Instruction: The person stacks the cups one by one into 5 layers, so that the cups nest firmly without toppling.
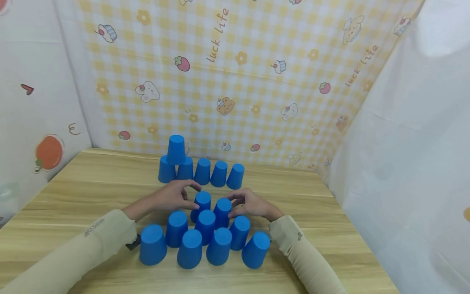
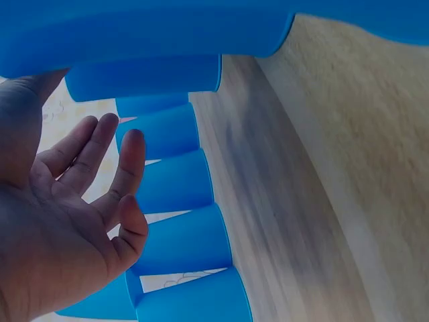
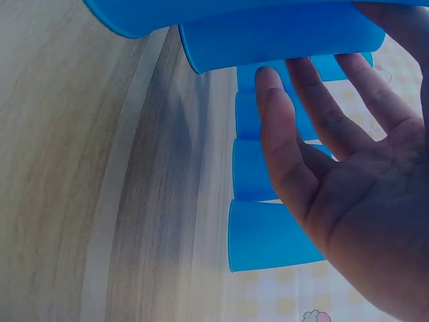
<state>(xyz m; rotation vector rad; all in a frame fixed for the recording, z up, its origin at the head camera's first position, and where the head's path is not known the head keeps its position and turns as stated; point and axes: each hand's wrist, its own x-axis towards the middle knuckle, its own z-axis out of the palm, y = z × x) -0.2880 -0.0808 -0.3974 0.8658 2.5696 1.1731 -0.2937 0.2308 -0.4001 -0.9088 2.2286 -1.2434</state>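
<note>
In the head view my left hand reaches in from the left, its thumb at the side of a blue cup. Its other fingers spread loosely, a gap between them and that cup in the left wrist view. From the right comes my right hand, beside a second blue cup. The right thumb tip is at this cup's side, and the fingertips come up to its edge in the right wrist view. Both cups stand upside down, close together.
Several more upside-down blue cups stand just in front of the hands on the wooden table. Behind is a row of blue cups, with one upper cup bridging the two leftmost. A patterned cloth hangs behind.
</note>
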